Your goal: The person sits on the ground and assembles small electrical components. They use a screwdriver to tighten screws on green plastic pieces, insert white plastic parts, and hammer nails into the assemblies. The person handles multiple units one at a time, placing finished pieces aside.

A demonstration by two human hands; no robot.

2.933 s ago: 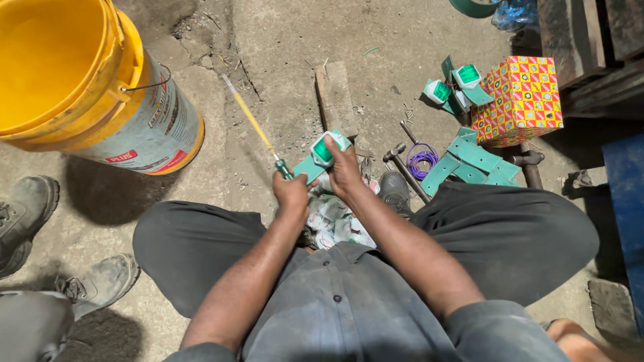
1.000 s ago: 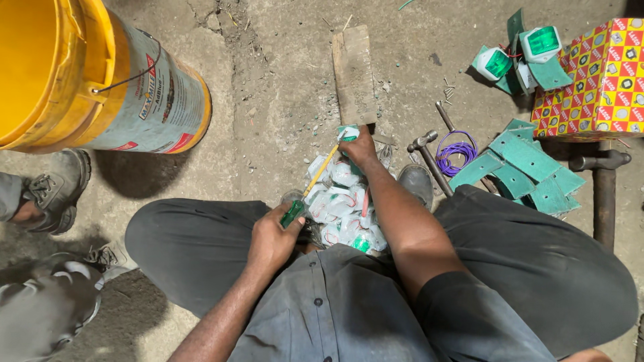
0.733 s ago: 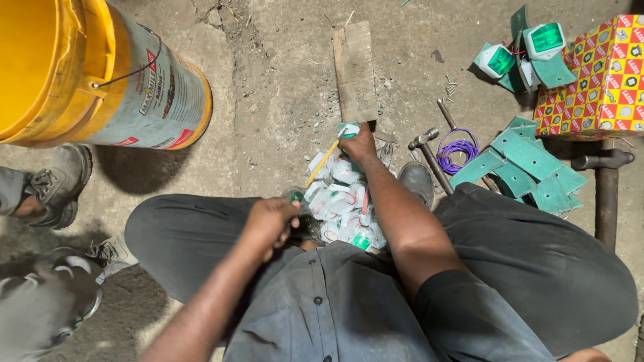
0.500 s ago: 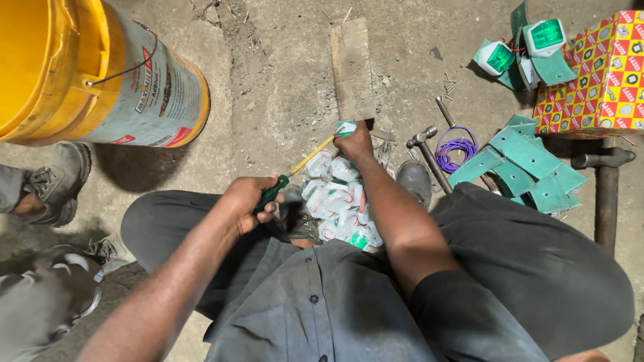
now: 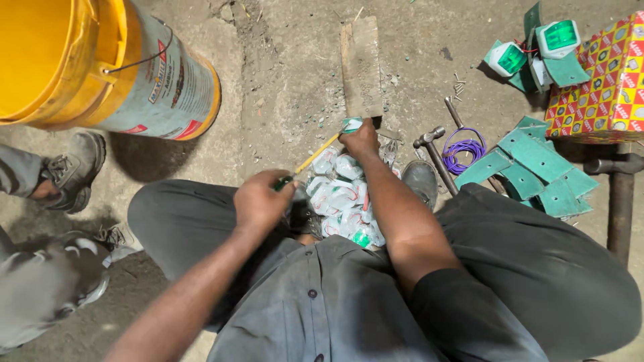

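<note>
Hands first: our left hand point(image 5: 260, 201) sits near the middle of the frame, knuckles up, fingers curled shut around the dark handle of a screwdriver point(image 5: 310, 155) whose yellow shaft slants up and to the right. Our left forearm runs down toward the lower left of the frame. Our right hand point(image 5: 360, 139) reaches further up the frame, arm nearly straight, fingers pinched closed on a small white and green part point(image 5: 351, 124) that rests at the lower end of a wooden block point(image 5: 361, 64). The screwdriver tip meets that part just beside our right fingertips.

Between our knees, below the right hand, we see a pile of white and green parts point(image 5: 342, 201); they overlap too much for us to count.

Counting the rest: one yellow bucket point(image 5: 100, 67) in the upper left, lying tilted with its mouth toward the left edge. One hammer point(image 5: 433, 154) lies right of the pile, with one coil of purple wire point(image 5: 464, 147) just beside it. Two green-faced switch units point(image 5: 537, 47) sit at the upper right, next to one patterned red and yellow box point(image 5: 600, 80). A stack of flat green plates point(image 5: 533, 167) lies fanned at the right, several of them, the number hard to tell. One dark metal bar point(image 5: 620, 201) runs along the right edge. Two grey shoes point(image 5: 74, 171) belonging to another person show at the left edge.
</note>
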